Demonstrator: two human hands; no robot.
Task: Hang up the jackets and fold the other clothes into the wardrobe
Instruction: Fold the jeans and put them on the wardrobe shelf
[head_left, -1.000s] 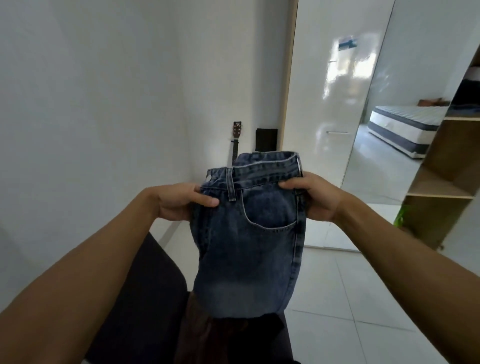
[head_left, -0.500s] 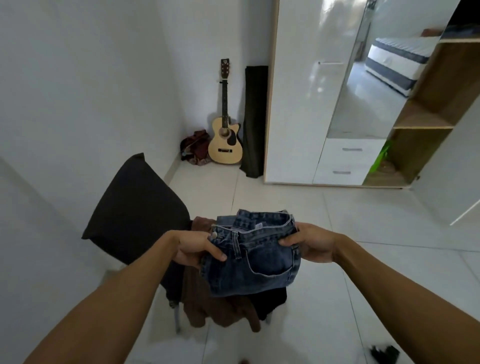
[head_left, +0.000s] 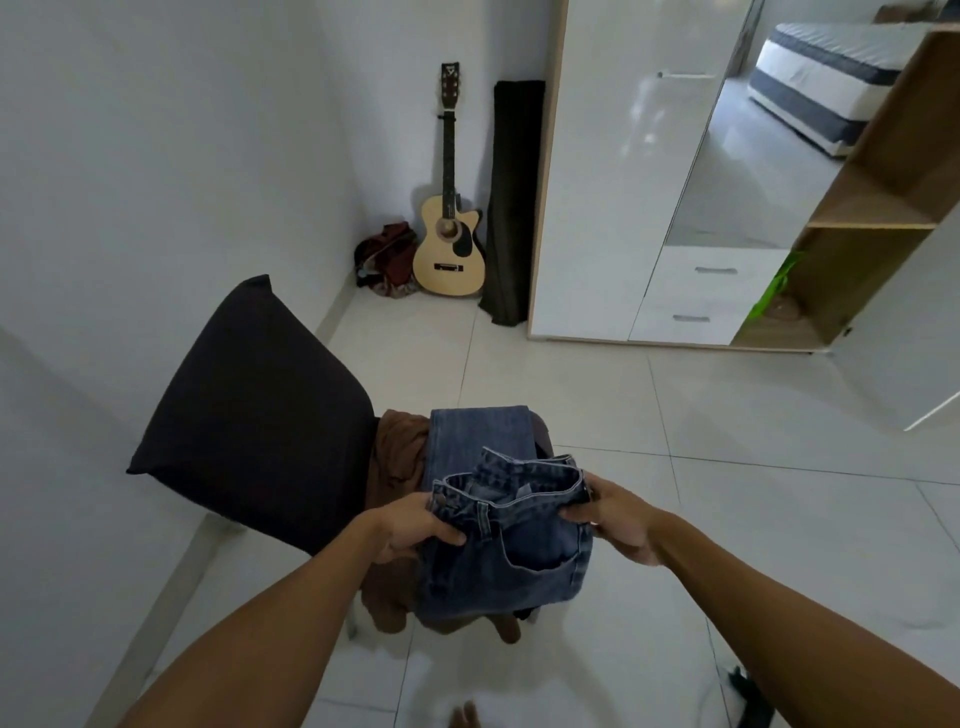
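Chair (head_left: 249, 415) left; tiled floor (head_left: 727, 467) to wardrobe (head_left: 613, 182) open.

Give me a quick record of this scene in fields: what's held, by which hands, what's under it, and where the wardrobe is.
held item: blue jeans, folded, waistband up
left hand: grip on the waistband's left side
right hand: grip on the waistband's right side
under the jeans: brown garment on a dark-covered chair
wardrobe: ahead right, wooden shelves exposed
corner: guitar against the wall
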